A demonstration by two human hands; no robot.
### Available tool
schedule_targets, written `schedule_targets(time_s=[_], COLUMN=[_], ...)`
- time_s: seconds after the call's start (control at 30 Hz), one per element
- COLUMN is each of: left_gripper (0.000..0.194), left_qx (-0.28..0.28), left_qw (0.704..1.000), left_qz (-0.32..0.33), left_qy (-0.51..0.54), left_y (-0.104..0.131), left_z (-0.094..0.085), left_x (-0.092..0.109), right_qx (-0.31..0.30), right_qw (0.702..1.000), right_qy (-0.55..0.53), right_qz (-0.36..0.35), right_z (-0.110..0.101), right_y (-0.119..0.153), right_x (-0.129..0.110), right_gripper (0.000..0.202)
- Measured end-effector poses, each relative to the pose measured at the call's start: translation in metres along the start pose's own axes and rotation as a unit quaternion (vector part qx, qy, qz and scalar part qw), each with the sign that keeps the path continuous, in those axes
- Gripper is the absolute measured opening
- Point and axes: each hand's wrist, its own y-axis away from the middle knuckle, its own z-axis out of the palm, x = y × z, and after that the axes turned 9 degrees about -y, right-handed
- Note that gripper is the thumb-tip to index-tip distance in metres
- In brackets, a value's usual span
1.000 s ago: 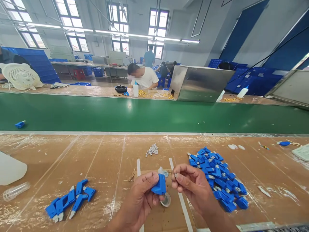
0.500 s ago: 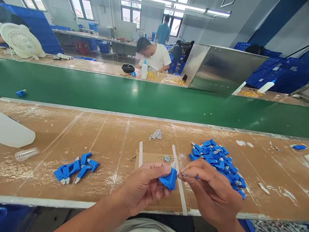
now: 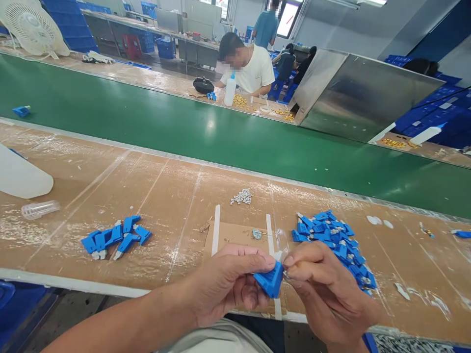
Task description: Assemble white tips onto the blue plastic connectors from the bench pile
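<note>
My left hand is closed around a blue plastic part, thumb on top, with a pale tip sticking up from it. The fingertips of my right hand pinch a small grey piece against the right side of that part; most of the piece is hidden. Beyond my right hand lies a big heap of similar blue parts. A smaller group of blue parts is off to the left. Ahead of my hands is a little pile of small grey pieces.
Cardboard with white tape strips lies under my hands. A light blue blob with a thin stick rests on it. Past the table runs a green conveyor belt, with a co-worker seated beyond. A white bottle and clear tube lie left.
My right fingertips have come up against the blue part, where a small gap showed before. The view has tilted, and both hands appear slightly farther right.
</note>
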Motion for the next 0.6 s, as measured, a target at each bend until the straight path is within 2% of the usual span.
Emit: schedule_targets(time_s=[0.1,0.4,0.6], left_gripper=[0.028,0.028,0.031], left_qx=[-0.014,-0.002,0.006], left_qw=[1.000,1.000,1.000], left_qz=[-0.001,-0.016,-0.024], left_qy=[0.000,-0.011,-0.016], left_y=[0.001,0.001,0.001], left_z=[0.000,-0.003,-0.005], left_x=[0.000,-0.001,-0.002], right_qx=[0.001,-0.001,-0.017], right_qw=[1.000,0.983,0.979], right_qy=[0.026,0.164,0.181], right_qz=[-0.017,-0.082,-0.090], right_z=[-0.001,-0.007,-0.008], right_y=[0.001,0.012,0.021], right_x=[0.000,0.000,0.000], right_gripper=[0.031,0.041,0.053])
